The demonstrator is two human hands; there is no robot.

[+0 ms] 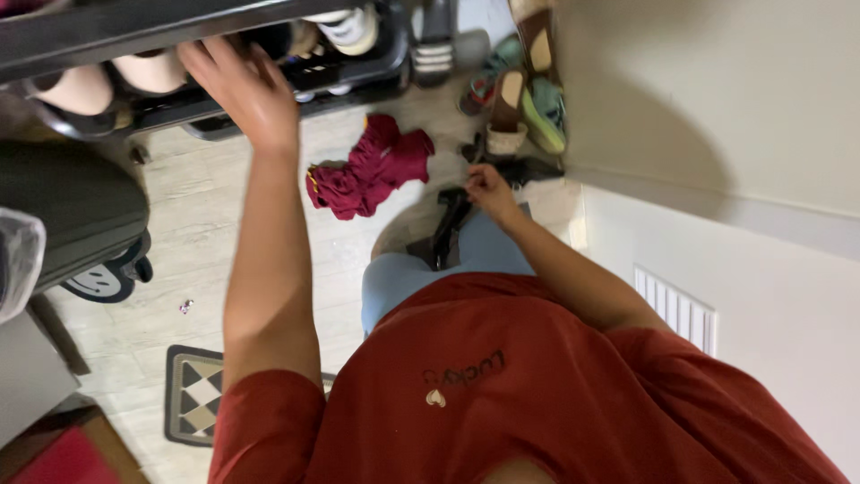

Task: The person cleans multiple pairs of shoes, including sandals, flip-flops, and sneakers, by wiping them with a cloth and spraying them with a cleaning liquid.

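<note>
reaching into a shoe rack (269, 90), left hand (242, 85) spread; right hand (488, 190) gripping a dark strap (445, 229).

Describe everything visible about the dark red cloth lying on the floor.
The dark red cloth is a crumpled, soft-looking fabric bundle, maroon throughout, with a small yellowish edge showing at its left end. It lies bunched in folds on the pale wood-look floor, just in front of the dark shoe rack and left of a cluster of sandals. Neither hand touches it: the left hand reaches into the rack above it, the right hand is beside it.
</note>
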